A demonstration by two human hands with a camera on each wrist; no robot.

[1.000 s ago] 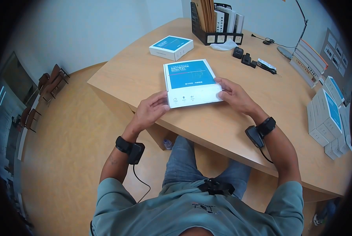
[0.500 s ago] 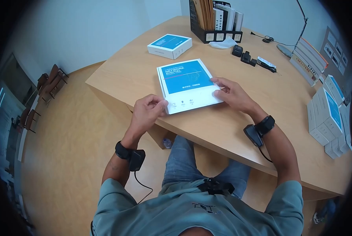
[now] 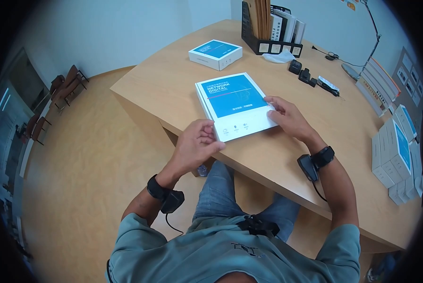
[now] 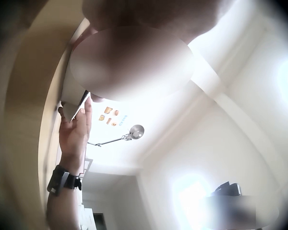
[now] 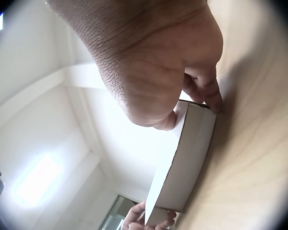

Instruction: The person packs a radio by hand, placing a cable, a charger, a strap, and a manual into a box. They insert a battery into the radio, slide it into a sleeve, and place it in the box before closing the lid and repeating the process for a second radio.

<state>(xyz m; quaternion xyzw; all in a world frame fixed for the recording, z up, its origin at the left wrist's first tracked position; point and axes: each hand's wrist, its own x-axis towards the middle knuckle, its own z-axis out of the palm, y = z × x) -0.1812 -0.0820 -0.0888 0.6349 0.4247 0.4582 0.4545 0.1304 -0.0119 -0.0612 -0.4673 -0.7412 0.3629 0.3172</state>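
Note:
A white cardboard box (image 3: pixel 230 101) with a blue printed top reading "NETWORK DIGITAL" lies at a slant on the desk, close to its front edge. My left hand (image 3: pixel 196 145) holds its near left corner, fingers bent against the side and thumb by the front edge. At the right side, my right hand (image 3: pixel 289 118) grips the box with the thumb on top and the fingers along the side. The right wrist view shows that thumb on the lid of the box (image 5: pixel 189 153), the fingers reaching down near the desk surface. Part of the left hand (image 5: pixel 134 218) shows beyond it.
A similar box (image 3: pixel 215 54) sits farther back on the desk (image 3: pixel 159 89). Behind stands a black file holder (image 3: pixel 273 46) with books, beside small black devices (image 3: pixel 304 75) and a lamp (image 3: pixel 351 71). At right are stacked books (image 3: pixel 379 87) and piled boxes (image 3: pixel 392 146).
The box has turned slightly counterclockwise, its near left corner drawn toward the body. My left hand has shifted its hold, the thumb now at the front corner. The head view has swung a little left.

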